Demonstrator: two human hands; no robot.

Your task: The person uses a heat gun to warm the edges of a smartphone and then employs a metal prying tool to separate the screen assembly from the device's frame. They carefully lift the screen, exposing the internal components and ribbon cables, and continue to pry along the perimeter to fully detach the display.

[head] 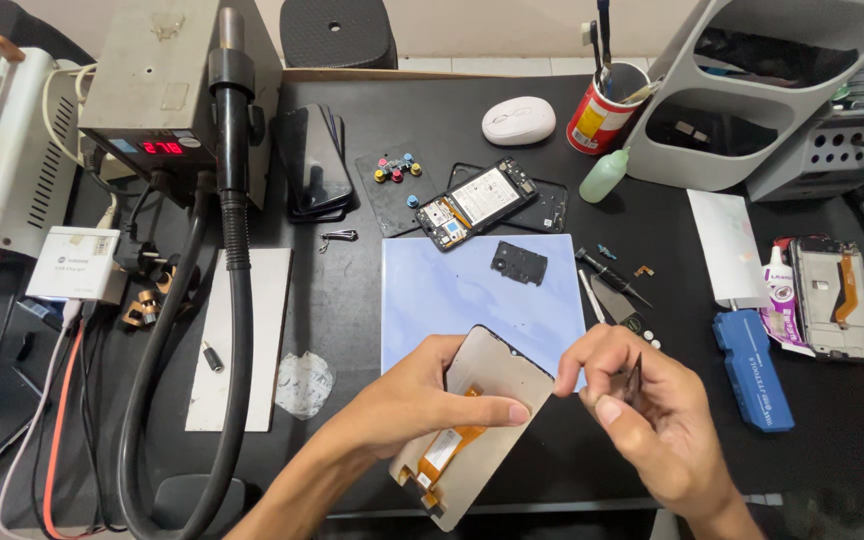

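Gripping one flat, tan-backed phone display panel (472,425) with an orange flex ribbon, the left hand (417,395) closed its thumb over the panel above the workbench's near edge. Its long axis ran from 7 to 1 o'clock, rounded top pointing toward a pale blue rectangular mat (452,295). The right hand (642,410) pinched one pair of dark metal tweezers (634,378). At 12 o'clock lay one opened phone (474,203).
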